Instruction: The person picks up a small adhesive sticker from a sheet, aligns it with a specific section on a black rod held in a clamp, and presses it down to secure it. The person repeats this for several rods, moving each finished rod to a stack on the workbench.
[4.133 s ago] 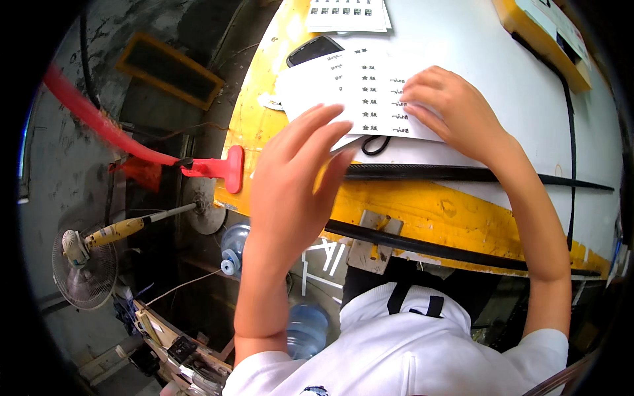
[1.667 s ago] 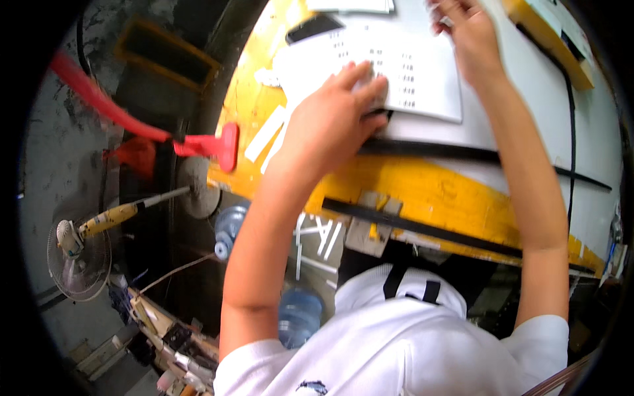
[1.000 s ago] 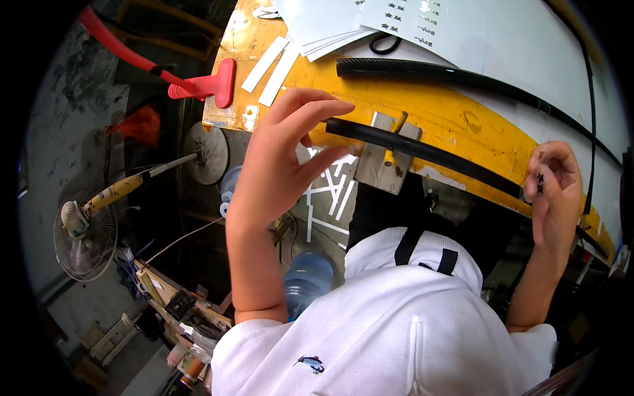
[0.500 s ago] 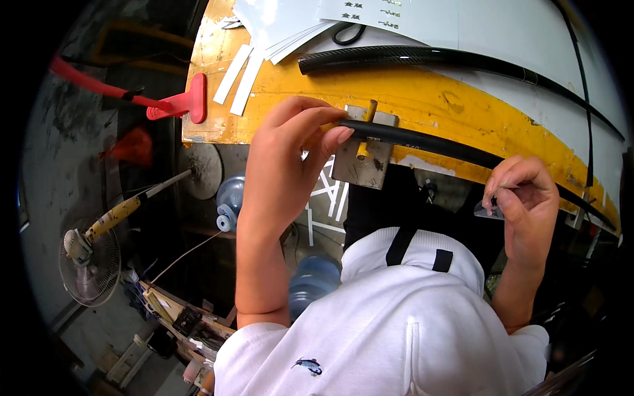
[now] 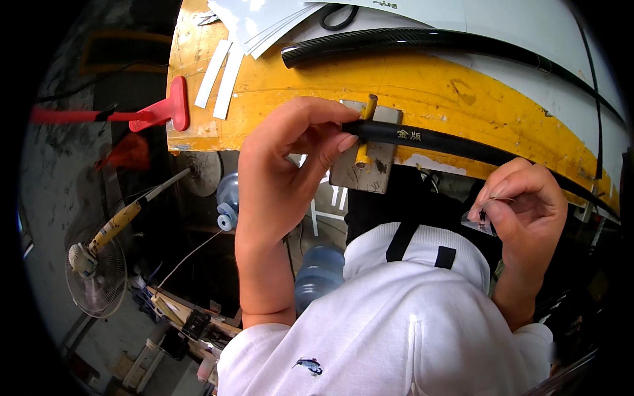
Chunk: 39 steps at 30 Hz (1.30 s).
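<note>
My left hand (image 5: 290, 158) grips the near end of a long thin black rod (image 5: 462, 146) that lies along the front edge of the yellow workbench (image 5: 422, 79). The rod's end rests on a small grey metal plate (image 5: 367, 158) with a short yellow stick (image 5: 365, 125) across it. My right hand (image 5: 522, 211) is held close to my chest, fingers pinched on a small clear film piece (image 5: 481, 226). A thicker black tube (image 5: 409, 41) lies farther back on the bench.
White paper sheets (image 5: 264, 20) and white strips (image 5: 221, 74) lie at the bench's back left. A red-handled tool (image 5: 155, 115) sticks out left of the bench. Below are a fan (image 5: 96, 274), water bottles (image 5: 317, 274) and clutter on the floor.
My left hand left the papers, came down to the bench's front edge and closed on the black rod's end. My right hand drew back from the sheets to my chest, pinching the clear piece.
</note>
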### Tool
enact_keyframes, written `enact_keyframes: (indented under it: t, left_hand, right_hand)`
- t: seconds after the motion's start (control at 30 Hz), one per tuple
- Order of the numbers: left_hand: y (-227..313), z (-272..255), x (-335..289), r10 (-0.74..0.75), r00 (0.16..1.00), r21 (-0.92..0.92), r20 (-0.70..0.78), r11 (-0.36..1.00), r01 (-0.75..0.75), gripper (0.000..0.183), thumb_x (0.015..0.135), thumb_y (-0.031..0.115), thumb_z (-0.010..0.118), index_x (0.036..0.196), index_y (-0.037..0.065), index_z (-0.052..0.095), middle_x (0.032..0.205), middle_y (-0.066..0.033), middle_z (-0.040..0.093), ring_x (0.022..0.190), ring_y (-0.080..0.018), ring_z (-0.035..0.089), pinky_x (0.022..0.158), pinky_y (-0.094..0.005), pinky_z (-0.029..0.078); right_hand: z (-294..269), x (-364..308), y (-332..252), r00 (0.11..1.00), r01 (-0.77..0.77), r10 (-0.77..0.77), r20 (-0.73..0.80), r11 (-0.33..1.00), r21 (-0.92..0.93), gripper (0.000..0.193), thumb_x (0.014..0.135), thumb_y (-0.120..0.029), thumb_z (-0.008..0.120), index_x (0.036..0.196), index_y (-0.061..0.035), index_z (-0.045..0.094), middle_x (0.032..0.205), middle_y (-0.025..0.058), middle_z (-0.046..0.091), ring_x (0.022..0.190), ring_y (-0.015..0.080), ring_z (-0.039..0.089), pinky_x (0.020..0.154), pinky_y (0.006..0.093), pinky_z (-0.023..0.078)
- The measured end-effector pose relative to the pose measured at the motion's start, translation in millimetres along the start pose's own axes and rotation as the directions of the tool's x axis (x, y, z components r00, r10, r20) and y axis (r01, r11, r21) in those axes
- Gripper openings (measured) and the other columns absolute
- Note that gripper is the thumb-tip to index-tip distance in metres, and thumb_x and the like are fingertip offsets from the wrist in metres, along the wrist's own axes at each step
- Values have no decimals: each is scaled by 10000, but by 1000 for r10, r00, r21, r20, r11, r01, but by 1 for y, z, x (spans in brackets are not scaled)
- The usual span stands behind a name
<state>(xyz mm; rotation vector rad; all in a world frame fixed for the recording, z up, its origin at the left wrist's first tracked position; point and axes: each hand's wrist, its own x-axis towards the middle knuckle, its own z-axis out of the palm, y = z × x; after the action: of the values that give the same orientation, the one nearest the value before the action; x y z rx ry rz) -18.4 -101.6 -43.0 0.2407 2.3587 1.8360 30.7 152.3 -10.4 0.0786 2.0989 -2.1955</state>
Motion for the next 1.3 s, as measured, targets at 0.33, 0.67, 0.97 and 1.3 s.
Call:
enact_keyframes:
  t: [0.33,0.67,0.97,1.3]
  left_hand:
    - [38,15,-29,196,970,42,-142,980,-192,531,768,311,753,1096,-63,568,1134,-162,583,661,-66,531,530,-169,364]
    - [59,53,-61,-190,979,-173,68,965,199,525,755,58,743,1203,-37,486,1058,-107,592,688,-47,514,582,-158,360]
    - [69,60,-55,-65,997,-199,49,977,74,342,781,-82,654,1090,-31,517,967,-121,603,809,-110,579,745,-229,480]
    - [56,73,-64,-126,989,-571,-72,819,62,194,851,-48,654,971,-19,504,971,-120,585,802,-91,589,647,-197,485]
  right_hand:
    - [20,-4,-7,982,-135,140,-123,989,55,172,769,137,573,868,6,524,747,89,556,513,91,556,450,183,454]
    - [25,-20,-23,993,-118,117,9,993,21,181,749,112,582,906,27,555,779,89,544,602,110,550,545,225,480]
    - [27,-18,-26,982,78,-53,181,987,-137,496,677,52,646,1155,18,518,915,60,532,834,134,557,760,248,462]
    - [28,-27,0,990,-101,75,123,969,226,158,791,73,588,898,-20,517,897,74,532,790,101,532,722,229,463]
